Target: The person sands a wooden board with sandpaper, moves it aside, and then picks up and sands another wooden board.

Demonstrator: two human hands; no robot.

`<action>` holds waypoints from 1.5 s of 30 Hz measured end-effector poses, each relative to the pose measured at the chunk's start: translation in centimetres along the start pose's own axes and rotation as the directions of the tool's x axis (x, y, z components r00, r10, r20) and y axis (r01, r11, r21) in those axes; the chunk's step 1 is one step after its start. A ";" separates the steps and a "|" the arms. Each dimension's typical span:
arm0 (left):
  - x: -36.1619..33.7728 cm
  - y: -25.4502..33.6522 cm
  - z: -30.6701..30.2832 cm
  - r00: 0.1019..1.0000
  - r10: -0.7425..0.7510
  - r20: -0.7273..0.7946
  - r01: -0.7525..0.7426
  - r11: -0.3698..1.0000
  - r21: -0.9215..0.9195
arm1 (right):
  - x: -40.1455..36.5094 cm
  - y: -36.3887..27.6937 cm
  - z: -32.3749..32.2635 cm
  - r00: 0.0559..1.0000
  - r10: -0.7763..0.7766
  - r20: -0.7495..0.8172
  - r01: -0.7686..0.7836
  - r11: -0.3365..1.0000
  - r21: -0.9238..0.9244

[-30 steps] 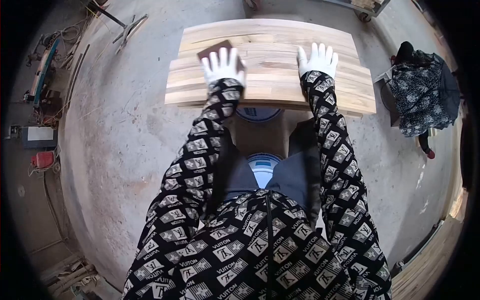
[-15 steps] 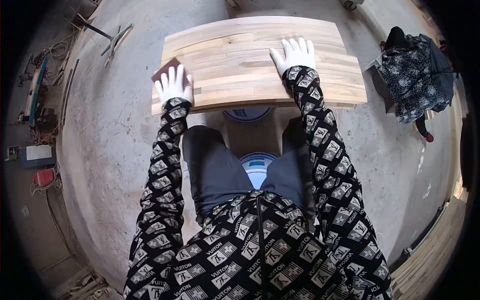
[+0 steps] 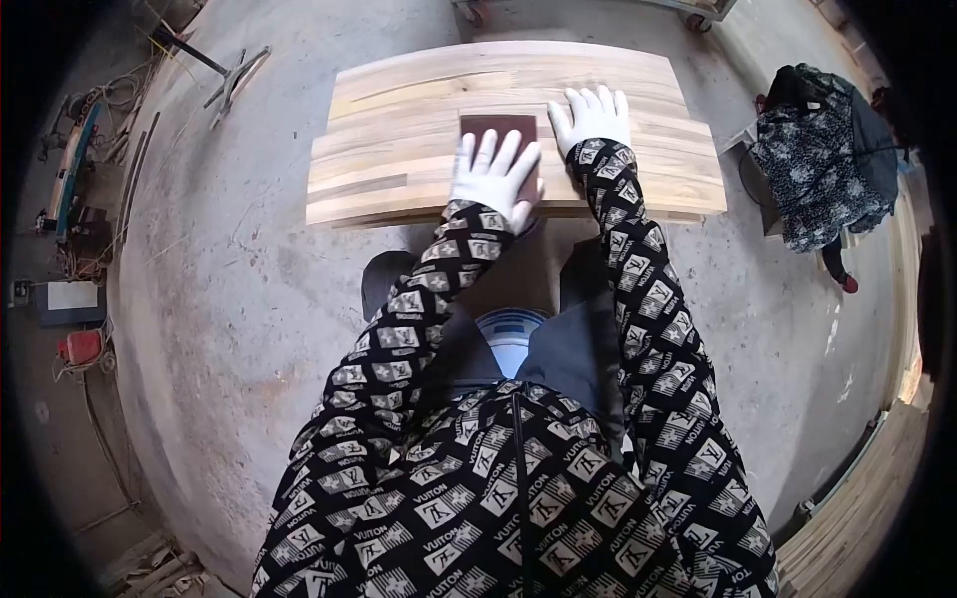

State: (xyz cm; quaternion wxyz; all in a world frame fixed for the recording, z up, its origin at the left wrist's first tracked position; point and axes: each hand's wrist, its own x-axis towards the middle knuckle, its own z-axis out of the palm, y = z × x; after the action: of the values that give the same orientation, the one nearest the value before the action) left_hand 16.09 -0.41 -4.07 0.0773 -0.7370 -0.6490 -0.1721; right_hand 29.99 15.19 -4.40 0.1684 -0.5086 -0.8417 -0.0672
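A pale wooden panel [image 3: 399,140] made of joined strips lies in front of my knees, with another board edge showing beneath it. My left hand [image 3: 490,174], in a white glove, holds a dark brown sheet of sandpaper [image 3: 498,123] against the panel's middle. The fingers lie over the sheet, and the thumb is at its near right side. To the right, my gloved right hand [image 3: 594,118] rests flat on the panel, open, with fingers apart and nothing in them.
A blue-and-white bucket [image 3: 510,334] is between my legs. Another person [image 3: 827,159] is bent over at the right. A metal stand [image 3: 234,80] is at upper left, a wheeled cart [image 3: 698,12] beyond the panel. Wood strips [image 3: 857,498] lie lower right; a red container [image 3: 80,347] is left.
My left hand has slid the sandpaper rightward from the panel's left end to its middle. The right hand stays at almost the same place on the panel.
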 end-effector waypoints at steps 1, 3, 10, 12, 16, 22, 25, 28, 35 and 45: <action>-0.7 -1.3 -0.2 0.999 -0.019 -0.034 0.020 1.000 0.020 | 0.1 -0.1 0.0 1.000 0.006 0.004 -0.006 1.000 0.009; -2.2 -5.3 -0.7 0.988 -0.108 -0.108 0.120 0.987 0.111 | 0.1 0.0 0.0 1.000 0.011 0.017 -0.011 1.000 0.011; -7.5 -19.2 -0.5 0.849 -0.400 -0.345 0.528 0.665 0.528 | 0.1 -0.2 -0.2 0.999 0.023 0.033 -0.024 1.000 0.012; -4.9 -14.8 -1.7 0.769 -0.610 -0.192 0.607 0.601 0.521 | 0.2 -0.3 -0.4 0.999 0.036 0.028 -0.036 0.999 -0.008; -1.2 -3.5 0.5 0.939 -0.292 -0.180 0.327 0.919 0.219 | 0.2 -0.1 0.0 0.999 0.021 0.026 -0.020 0.999 -0.034; -1.9 1.7 -0.9 1.000 0.001 0.024 -0.001 1.000 -0.013 | 0.1 -0.2 0.2 1.000 0.019 -0.004 -0.019 0.999 -0.037; -4.4 -3.6 -1.0 0.985 -0.106 -0.138 0.118 0.990 0.082 | 0.0 -0.2 -0.1 1.000 0.022 0.011 -0.022 0.999 -0.036; -7.8 -11.9 -2.6 0.938 -0.289 -0.191 0.334 0.899 0.282 | 0.1 -0.3 -0.3 0.999 0.026 0.026 -0.025 0.999 -0.035; -7.7 -13.2 -0.7 0.813 -0.523 -0.256 0.575 0.656 0.488 | -0.1 -0.6 -0.7 0.999 0.031 0.020 -0.029 0.998 -0.057; -3.0 1.5 -1.1 0.998 -0.004 -0.066 -0.001 0.997 -0.076 | 0.0 -0.2 -0.2 1.000 0.000 -0.015 -0.001 0.999 -0.038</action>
State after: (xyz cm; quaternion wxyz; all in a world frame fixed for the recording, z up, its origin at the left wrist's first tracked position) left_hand 17.10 -3.81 -3.90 0.0706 -0.7327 -0.6398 -0.2211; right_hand 29.88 15.08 -4.24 0.1649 -0.5115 -0.8388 -0.0869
